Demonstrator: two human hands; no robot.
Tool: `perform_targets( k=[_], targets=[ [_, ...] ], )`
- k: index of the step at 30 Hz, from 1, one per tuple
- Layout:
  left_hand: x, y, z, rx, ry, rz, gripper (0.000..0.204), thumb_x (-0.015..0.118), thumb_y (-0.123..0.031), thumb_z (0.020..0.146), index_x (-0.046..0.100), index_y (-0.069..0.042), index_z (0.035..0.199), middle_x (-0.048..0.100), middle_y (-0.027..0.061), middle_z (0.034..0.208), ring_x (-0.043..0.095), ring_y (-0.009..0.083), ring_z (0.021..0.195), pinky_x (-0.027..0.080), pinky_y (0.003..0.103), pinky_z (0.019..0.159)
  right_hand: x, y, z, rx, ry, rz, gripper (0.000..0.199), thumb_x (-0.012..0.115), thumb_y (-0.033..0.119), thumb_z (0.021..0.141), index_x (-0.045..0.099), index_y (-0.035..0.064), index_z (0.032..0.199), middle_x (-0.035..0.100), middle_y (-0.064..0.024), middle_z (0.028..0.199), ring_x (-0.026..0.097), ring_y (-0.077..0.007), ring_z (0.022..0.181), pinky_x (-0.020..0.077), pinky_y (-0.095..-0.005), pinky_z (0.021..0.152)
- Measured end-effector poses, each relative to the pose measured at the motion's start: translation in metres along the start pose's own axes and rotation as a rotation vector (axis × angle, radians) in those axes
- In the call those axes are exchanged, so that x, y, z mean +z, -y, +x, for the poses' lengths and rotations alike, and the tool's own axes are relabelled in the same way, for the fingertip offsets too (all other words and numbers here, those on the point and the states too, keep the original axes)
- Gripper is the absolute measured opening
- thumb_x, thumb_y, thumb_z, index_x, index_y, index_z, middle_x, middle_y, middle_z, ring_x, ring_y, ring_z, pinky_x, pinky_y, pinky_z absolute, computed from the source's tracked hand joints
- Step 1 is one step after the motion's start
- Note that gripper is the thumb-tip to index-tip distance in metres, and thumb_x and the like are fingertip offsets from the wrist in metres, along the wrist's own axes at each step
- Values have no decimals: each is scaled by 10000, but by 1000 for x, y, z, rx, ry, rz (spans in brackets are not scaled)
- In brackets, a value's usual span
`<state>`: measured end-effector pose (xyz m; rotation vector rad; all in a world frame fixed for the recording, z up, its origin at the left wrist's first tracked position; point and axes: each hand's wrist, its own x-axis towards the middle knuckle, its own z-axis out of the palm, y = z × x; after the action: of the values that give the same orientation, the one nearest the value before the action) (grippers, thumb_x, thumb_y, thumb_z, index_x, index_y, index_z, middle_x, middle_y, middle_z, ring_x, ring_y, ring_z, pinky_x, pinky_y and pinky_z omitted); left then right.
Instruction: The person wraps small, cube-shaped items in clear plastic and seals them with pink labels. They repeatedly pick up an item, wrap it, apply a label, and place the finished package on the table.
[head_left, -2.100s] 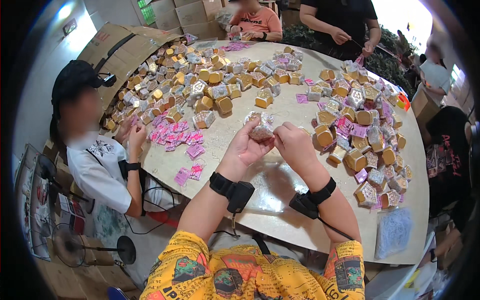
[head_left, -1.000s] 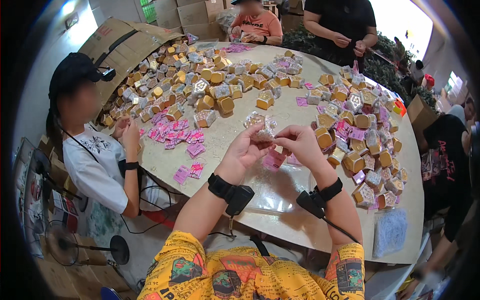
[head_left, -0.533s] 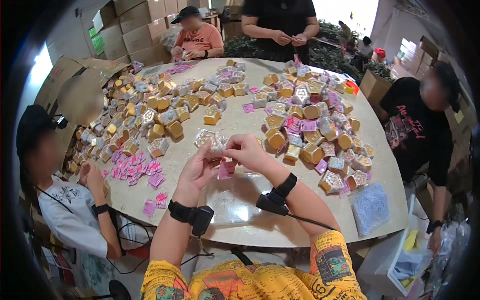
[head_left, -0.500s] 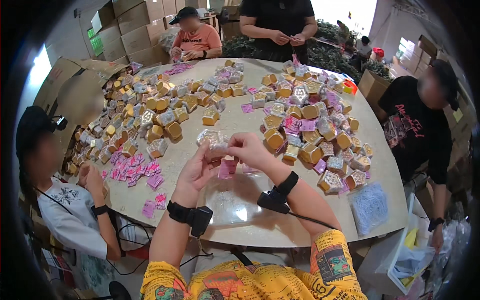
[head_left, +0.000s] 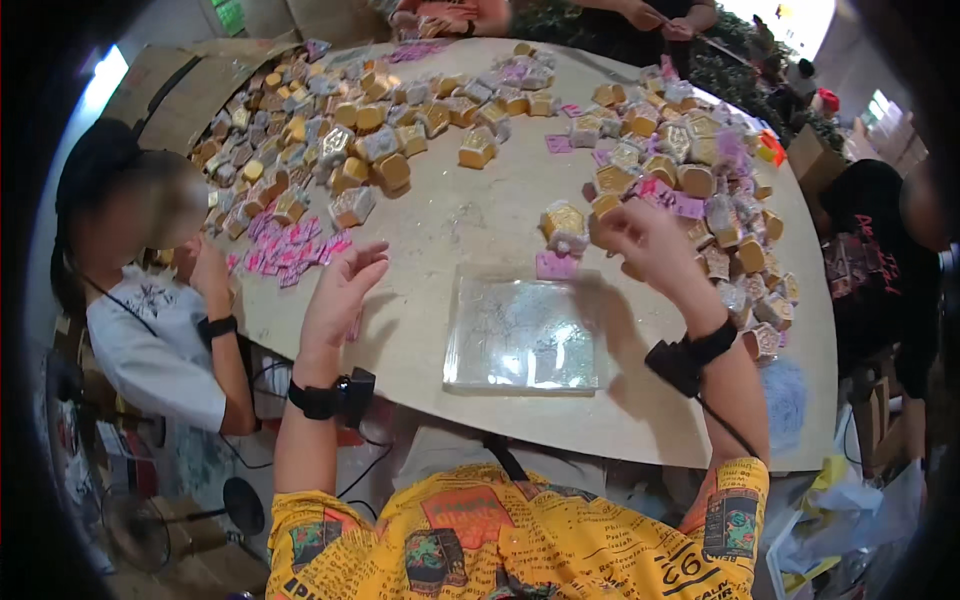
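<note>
My left hand point(head_left: 345, 285) hovers over the table beside a heap of pink printed packets point(head_left: 290, 245), its fingers loosely spread and nothing in them. Farther right, my right hand point(head_left: 655, 245) has bent fingers by a gold hexagonal box point(head_left: 565, 222) in clear wrap, and no object shows in its grasp. That box rests on the table, with a pink tag point(head_left: 556, 265) at its near side. In front of me, between my forearms, lies a clear, shiny flat slab point(head_left: 522, 340), perhaps a stack of plastic sheets or bags.
Wrapped gold boxes pile up at the far left point(head_left: 335, 145) and on the right point(head_left: 695, 180), with pink tags among them. A pale blue stringy bundle point(head_left: 782, 400) sits by the right edge. Co-workers surround the table, one close on the left point(head_left: 160, 330).
The wrapped box and its pink tag, held between both hands before, now stand on the table to the right. My hands have moved apart, and the head view has shifted.
</note>
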<state>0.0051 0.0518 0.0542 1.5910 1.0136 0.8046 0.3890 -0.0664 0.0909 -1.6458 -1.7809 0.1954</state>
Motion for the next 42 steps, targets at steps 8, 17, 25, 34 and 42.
perform_targets(
  k=[8, 17, 25, 34, 42],
  targets=[
    [-43, 38, -28, 15, -181, 280, 382, 690, -151, 817, 610, -16, 1166, 622, 75, 1082, 573, 158, 971, 496, 318, 786, 90, 15, -26, -74, 516, -101, 255, 658, 148, 730, 659, 33, 957, 601, -156, 980, 606, -354, 912, 495, -437, 780],
    [-54, 60, -42, 28, -315, 539, 374, 713, -145, 731, 644, -26, 1079, 581, 160, 975, 595, 263, 870, 505, 347, 762, 98, 6, -24, -7, 640, -55, 125, 652, 123, 710, 670, 7, 755, 635, -177, 794, 624, -347, 790, 500, -415, 707],
    [-32, 52, -50, 18, -243, 895, 410, 742, -221, 673, 639, -42, 1027, 580, 157, 950, 521, 352, 1008, 445, 440, 880, 83, 23, -25, -39, 616, -81, 161, 651, 89, 683, 670, 29, 831, 634, -178, 889, 620, -358, 830, 500, -426, 748],
    [-22, 68, -27, 107, -291, 847, 335, 694, -140, 660, 628, -30, 970, 573, 142, 944, 532, 336, 957, 460, 421, 839, 99, -1, -30, -133, 622, -185, 164, 626, 143, 715, 667, 24, 819, 635, -159, 846, 622, -350, 807, 500, -430, 726],
    [-16, 65, -20, 134, -319, 753, 395, 680, -127, 691, 605, -23, 1064, 575, 172, 1016, 537, 357, 999, 450, 421, 882, 78, 20, -34, -114, 672, -271, 196, 700, 184, 656, 670, 40, 785, 632, -150, 867, 629, -347, 831, 509, -437, 730]
  ],
)
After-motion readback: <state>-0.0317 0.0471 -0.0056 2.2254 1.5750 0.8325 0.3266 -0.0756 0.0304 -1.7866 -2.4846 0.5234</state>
